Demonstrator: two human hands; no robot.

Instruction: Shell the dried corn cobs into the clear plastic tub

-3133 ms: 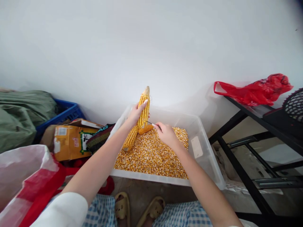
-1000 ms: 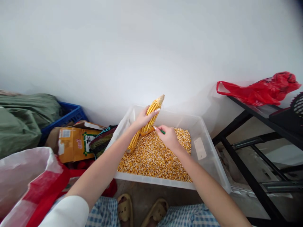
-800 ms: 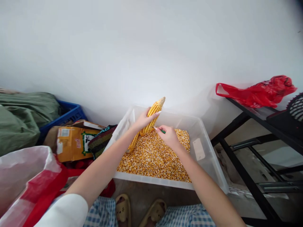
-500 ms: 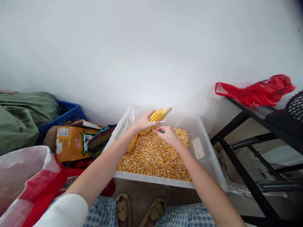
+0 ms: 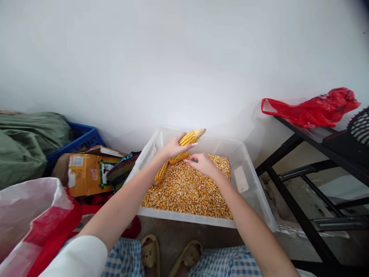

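Note:
My left hand [image 5: 174,147] is wrapped round a yellow corn cob [image 5: 190,138], which points up and to the right with its pale tip free. Just to the right, my right hand [image 5: 201,164] is closed on a small green-handled tool [image 5: 196,161], mostly hidden in the fingers. Its fingertips are close to the cobs below my left hand. Another corn cob [image 5: 161,173] leans on the loose corn kernels [image 5: 187,192] at the left, and one more cob [image 5: 179,158] shows under my left hand. The kernels lie in a translucent plastic bin [image 5: 242,154].
To the left are a blue crate [image 5: 86,138] with green cloth, an orange carton [image 5: 88,173] and a red-and-white bag [image 5: 52,215]. A black metal rack [image 5: 291,200] bearing a red plastic bag [image 5: 314,109] stands right. The white wall rises behind the bin.
The held cob and my left hand have shifted slightly left and up. My right hand has moved a little left, still closed on the green-handled tool.

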